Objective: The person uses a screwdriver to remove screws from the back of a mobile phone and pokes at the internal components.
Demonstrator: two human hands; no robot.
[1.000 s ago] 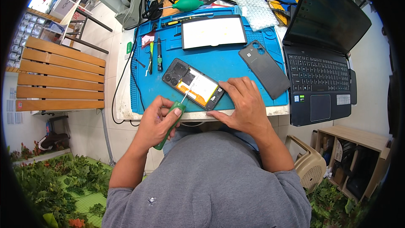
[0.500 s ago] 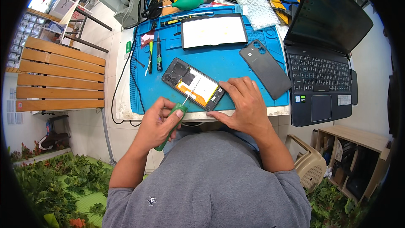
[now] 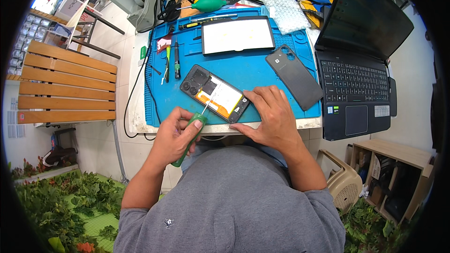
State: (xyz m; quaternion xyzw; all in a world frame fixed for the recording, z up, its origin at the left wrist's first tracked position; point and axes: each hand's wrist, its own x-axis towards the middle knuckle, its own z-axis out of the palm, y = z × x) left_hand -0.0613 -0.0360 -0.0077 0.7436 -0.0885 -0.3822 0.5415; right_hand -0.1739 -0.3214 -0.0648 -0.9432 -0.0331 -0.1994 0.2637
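Observation:
An opened smartphone (image 3: 220,94) lies slanted on a blue repair mat (image 3: 255,72), its back off and its white battery and orange flex cable bare. My left hand (image 3: 171,136) is closed round the green handle of a screwdriver (image 3: 193,138). Its thin metal shaft reaches over the phone's near long edge, and the tip lies over the battery area; whether it touches cannot be made out. My right hand (image 3: 272,117) grips the phone's right end, fingers at the far corner and thumb at the near one. To the right lies a dark back cover (image 3: 295,77).
A white-topped tray (image 3: 238,35) sits behind the phone. Left of it lie a slim screwdriver (image 3: 177,61) and a green-yellow tool (image 3: 167,63). Farther back are a green air blower (image 3: 208,4) and bubble wrap (image 3: 283,7). An open laptop (image 3: 356,79) stands at the right.
The screwdriver's tip has drawn back slightly toward me over the battery. My right hand and the phone stay where they were.

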